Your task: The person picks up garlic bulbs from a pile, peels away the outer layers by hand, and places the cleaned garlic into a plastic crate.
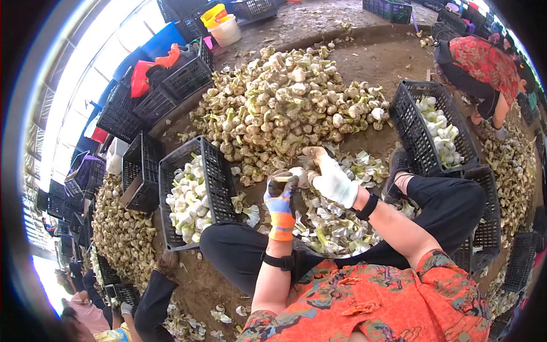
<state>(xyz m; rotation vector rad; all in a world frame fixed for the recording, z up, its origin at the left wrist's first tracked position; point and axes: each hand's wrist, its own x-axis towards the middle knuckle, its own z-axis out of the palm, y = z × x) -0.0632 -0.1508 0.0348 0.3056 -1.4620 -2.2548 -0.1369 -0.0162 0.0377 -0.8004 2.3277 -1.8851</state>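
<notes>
My left hand (280, 204), in an orange and blue-grey glove, is closed around a garlic bulb and its stem in front of the big pile. My right hand (333, 181), in a white glove with soiled fingertips, has its fingers against the other side of the pale garlic bulb (298, 174). The fingers partly hide the bulb. Beyond both hands rises a heap of unpeeled garlic (279, 102). Loose skins (336, 225) lie between my legs. A black crate (222, 191) of cleaned white bulbs (189, 199) stands left of my knee.
Another black crate (410, 134) with white bulbs stands beyond my right knee, beside a stacked crate (484, 228). A person in a red patterned top (484, 60) bends at the upper right. More people sit at the lower left, near another garlic heap (119, 231). A white bucket (226, 31) stands behind.
</notes>
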